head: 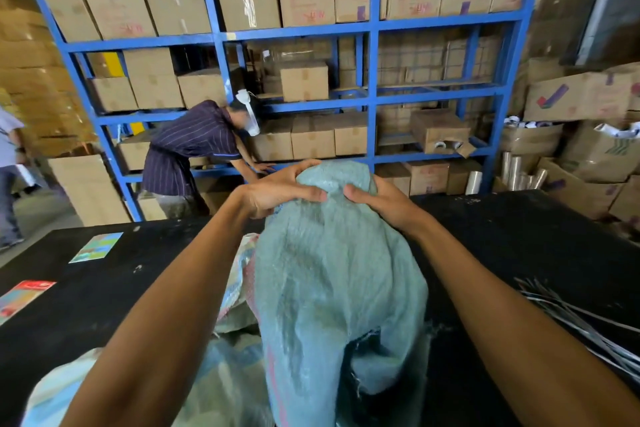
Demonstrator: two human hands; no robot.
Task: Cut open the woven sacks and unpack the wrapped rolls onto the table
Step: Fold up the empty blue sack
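Single head-worn view, facing forward and down, close over black table point(519, 236), shelving point(372, 80) beyond

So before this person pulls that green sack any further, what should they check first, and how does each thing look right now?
1. Both hands hold the sack: ok. The left hand and right hand grip the top of the green woven sack.
2. Sack cut open: cannot tell; a frayed edge shows low down.
3. Rolls inside: cannot tell, none visible.
4. Bare black table on the right for unloading: ok.
5. Loose straps near the right forearm: not ok, could snag.
6. Cards far to the left: ok.
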